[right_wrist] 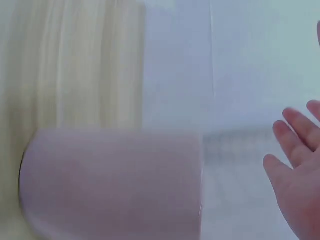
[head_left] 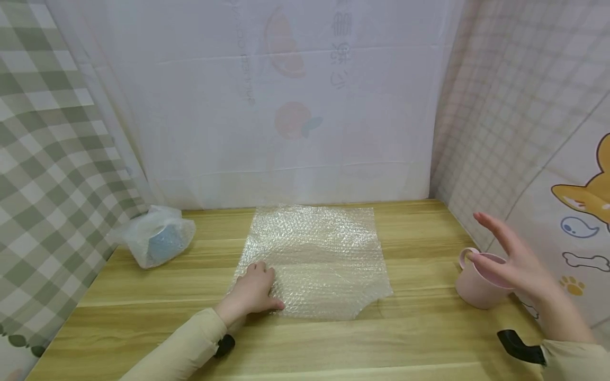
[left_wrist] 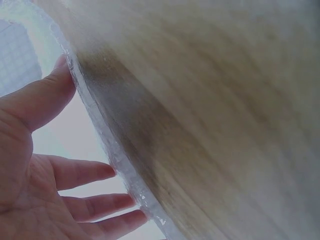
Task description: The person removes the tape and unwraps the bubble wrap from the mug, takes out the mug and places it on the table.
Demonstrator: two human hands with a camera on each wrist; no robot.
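Observation:
A clear sheet of bubble wrap [head_left: 324, 254] lies flat on the wooden table, its front right corner cut away unevenly. My left hand [head_left: 252, 291] rests on the sheet's front left part, thumb and fingers spread, as the left wrist view shows with the fingertips on the bubble wrap [left_wrist: 107, 135]. Over at the right stands a pink mug [head_left: 481, 286], upright, its handle toward the back left. My right hand [head_left: 517, 264] hovers above and beside the mug's rim with fingers extended. In the right wrist view, the hand [right_wrist: 300, 170] appears apart from the mug [right_wrist: 112, 185].
At the table's back left sits a bluish object wrapped in bubble wrap [head_left: 164, 241]. White cloth [head_left: 295, 159] hangs along the back edge, a green checked cloth [head_left: 43, 159] on the left, and a printed cloth [head_left: 534, 185] closely beside the mug on the right.

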